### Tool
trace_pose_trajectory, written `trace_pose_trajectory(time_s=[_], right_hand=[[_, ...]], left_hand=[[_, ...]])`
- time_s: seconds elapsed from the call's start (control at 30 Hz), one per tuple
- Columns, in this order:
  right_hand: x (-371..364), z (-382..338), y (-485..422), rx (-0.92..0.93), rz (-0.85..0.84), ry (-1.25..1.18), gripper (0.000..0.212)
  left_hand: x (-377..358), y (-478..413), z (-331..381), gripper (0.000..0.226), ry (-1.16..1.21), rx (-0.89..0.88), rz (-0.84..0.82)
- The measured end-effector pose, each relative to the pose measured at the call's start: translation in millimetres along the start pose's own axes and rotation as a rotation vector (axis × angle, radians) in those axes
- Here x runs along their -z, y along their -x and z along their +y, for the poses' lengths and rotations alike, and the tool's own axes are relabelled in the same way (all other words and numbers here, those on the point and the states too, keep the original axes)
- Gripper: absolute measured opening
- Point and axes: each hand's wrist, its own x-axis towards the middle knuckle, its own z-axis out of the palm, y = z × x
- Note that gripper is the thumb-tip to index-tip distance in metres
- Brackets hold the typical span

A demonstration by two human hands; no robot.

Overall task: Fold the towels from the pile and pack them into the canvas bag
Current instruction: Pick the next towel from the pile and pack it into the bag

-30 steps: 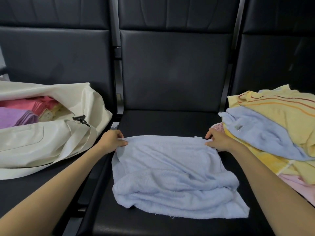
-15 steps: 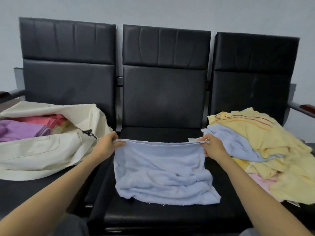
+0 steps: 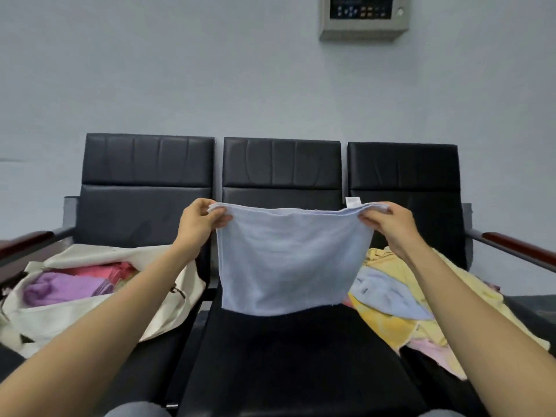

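Head view: your left grip (image 3: 198,224) and right grip (image 3: 388,227) each pinch an upper corner of the blue towel (image 3: 288,263), hanging clear above the bench's (image 3: 285,356) middle seat; canvas bag (image 3: 99,311), left seat, cut by the frame edge and crossed by your forearm; towel pile (image 3: 400,305), right seat, partly hidden behind your right arm.

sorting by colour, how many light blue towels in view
2. One towel hangs over the middle seat, pinched by the left hand and right hand. The other towel lies in the pile on the right seat. More may hide there or in the canvas bag.
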Motion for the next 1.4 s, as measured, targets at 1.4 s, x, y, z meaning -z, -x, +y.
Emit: trace_pose_trajectory(time_s=[1.4], right_hand=[[-6,138,55,-0.466,-0.297,0.654,0.032]], left_hand=[[30,82,-132,0.028,-0.453,0.409,-0.258]])
